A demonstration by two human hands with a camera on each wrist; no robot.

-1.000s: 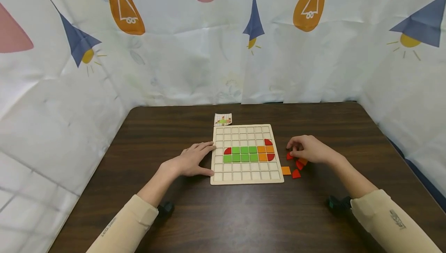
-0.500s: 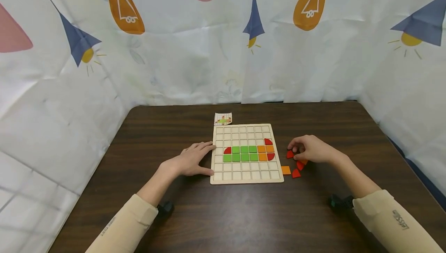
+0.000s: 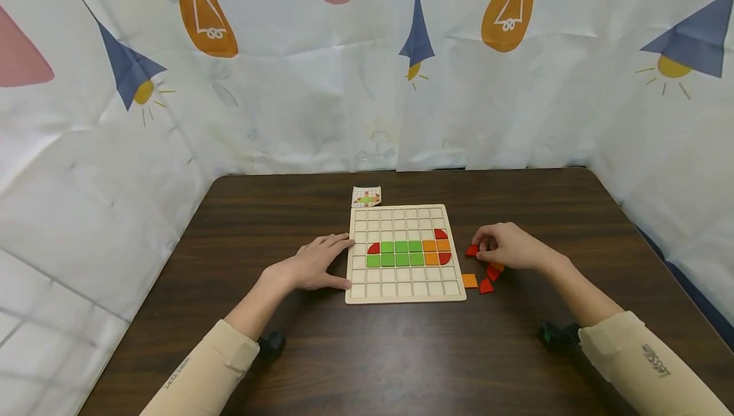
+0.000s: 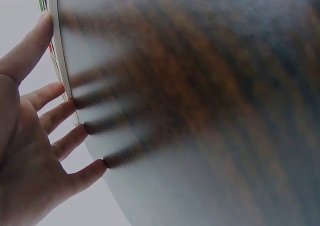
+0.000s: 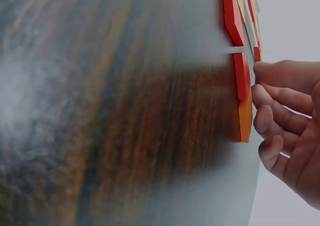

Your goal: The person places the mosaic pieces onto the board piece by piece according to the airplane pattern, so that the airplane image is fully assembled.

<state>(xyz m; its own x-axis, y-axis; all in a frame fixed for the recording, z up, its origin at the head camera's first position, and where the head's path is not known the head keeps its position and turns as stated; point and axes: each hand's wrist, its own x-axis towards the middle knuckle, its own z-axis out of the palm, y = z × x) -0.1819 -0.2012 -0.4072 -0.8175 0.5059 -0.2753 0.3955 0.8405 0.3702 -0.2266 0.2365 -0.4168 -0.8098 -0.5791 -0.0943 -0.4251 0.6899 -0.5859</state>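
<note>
Examined red tile (image 3: pixel 471 250): flat, bright, roughly wedge-shaped, partly covered. Located on dark wood-grained bench (image 3: pixel 413 352), just beside gridded board (image 3: pixel 406 289) at its 3 o'clock. Found pinched narrowly between thumb and forefinger of right hand (image 3: pixel 507 247). Noted left hand (image 3: pixel 315 266) spread wide, touching board at 9 o'clock.

Counted in board's square recesses: seven green tiles (image 3: pixel 402 259), three orange tiles (image 3: pixel 429 245), three red quarter-rounds (image 3: pixel 445 257), the last at 9, 2 and 3 o'clock. Logged patterned card (image 3: pixel 367 194) just beyond board at 11 o'clock. Recorded loose toward 4 o'clock: orange square (image 3: pixel 469 281) against board edge, two red pieces (image 3: pixel 486 285), further orange piece (image 3: pixel 497 266) partly hidden.

Compared with half a second earlier: found red tile shifted slightly toward 9 o'clock, with thumb now closed up to it. Found board contents unchanged.
</note>
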